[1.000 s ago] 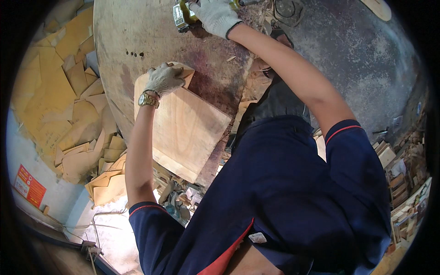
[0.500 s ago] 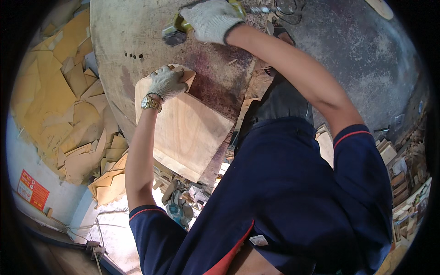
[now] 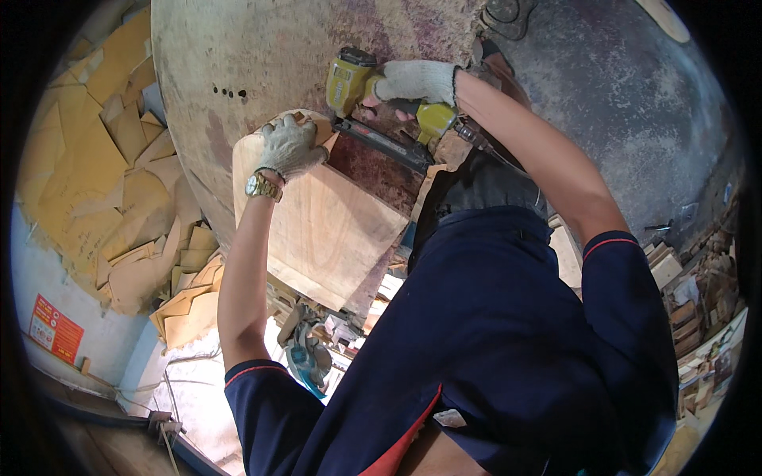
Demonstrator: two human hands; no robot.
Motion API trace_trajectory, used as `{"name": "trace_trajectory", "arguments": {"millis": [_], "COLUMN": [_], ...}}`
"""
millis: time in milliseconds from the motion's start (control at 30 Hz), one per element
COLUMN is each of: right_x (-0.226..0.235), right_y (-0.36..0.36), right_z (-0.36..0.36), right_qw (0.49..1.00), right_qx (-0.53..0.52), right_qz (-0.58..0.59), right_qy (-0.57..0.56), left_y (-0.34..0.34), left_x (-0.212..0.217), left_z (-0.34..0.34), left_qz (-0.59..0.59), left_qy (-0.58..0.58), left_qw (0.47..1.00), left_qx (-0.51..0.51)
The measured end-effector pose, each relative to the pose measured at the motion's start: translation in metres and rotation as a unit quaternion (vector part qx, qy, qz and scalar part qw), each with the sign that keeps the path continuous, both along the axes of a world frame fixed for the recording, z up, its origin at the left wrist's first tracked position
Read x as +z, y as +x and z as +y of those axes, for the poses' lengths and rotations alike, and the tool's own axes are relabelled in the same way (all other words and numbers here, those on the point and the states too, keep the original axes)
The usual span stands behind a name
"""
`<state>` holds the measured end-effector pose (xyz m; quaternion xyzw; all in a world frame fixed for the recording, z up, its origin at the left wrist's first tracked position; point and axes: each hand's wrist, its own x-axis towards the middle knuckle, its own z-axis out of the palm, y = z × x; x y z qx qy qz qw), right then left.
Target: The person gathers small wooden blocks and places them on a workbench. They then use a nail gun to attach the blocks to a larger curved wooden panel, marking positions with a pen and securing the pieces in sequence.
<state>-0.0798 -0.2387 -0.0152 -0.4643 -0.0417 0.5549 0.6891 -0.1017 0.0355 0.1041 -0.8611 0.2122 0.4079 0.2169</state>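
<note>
My right hand (image 3: 417,82), in a pale knit glove, grips a yellow-green air nail gun (image 3: 344,83) by its handle. The gun's nose sits close to the far edge of a light plywood panel (image 3: 329,226); whether they touch I cannot tell. My left hand (image 3: 290,149), gloved too and with a wristwatch above the glove, is closed over that far edge. A small wood piece (image 3: 324,125) shows beside its fingers, partly hidden by them. The panel lies slanted on the worn worktable (image 3: 238,47). An air hose (image 3: 508,155) runs from the gun's handle end.
Many yellow-brown sheet offcuts (image 3: 87,174) are heaped left of the table. Wood scraps (image 3: 698,317) are stacked at the right. Below the panel stands some teal and grey equipment (image 3: 308,365). A dark grey scuffed surface (image 3: 603,95) spreads at the upper right.
My right hand has brought the nail gun from the far side of the table nearer to me, beside the panel's far edge. My left hand has stayed on the panel.
</note>
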Motion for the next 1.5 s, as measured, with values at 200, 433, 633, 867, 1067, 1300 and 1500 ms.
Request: {"name": "trace_trajectory", "arguments": {"millis": [200,433,633,867,1067,1300,1500], "right_x": [-0.013,-0.012,-0.013,-0.012,-0.013,-0.016,-0.03], "right_y": [0.006,0.006,0.007,0.006,0.005,-0.003,-0.002], "right_z": [0.016,0.017,0.018,0.02,0.015,0.011,0.016], "right_qw": [0.999,0.999,0.999,1.0,0.999,0.996,0.994], "right_qx": [0.027,0.031,0.019,0.02,-0.016,-0.049,-0.039], "right_qz": [-0.01,-0.013,0.025,0.002,0.017,0.025,0.021], "right_qy": [0.028,0.014,0.028,0.019,0.033,0.074,0.098], "left_y": [0.0,0.003,0.0,-0.001,0.001,0.003,-0.021], "left_x": [0.0,0.005,0.004,0.007,0.01,0.009,0.036], "left_z": [0.0,-0.01,-0.01,-0.013,-0.016,-0.021,-0.013], "left_qz": [0.004,0.034,0.012,0.006,0.019,0.015,-0.08], "left_qy": [0.005,0.045,0.037,0.026,0.03,0.069,-0.039], "left_qw": [1.0,0.998,0.999,0.999,0.999,0.996,0.989], "left_qx": [-0.002,0.034,0.023,0.023,0.014,0.051,0.12]}}
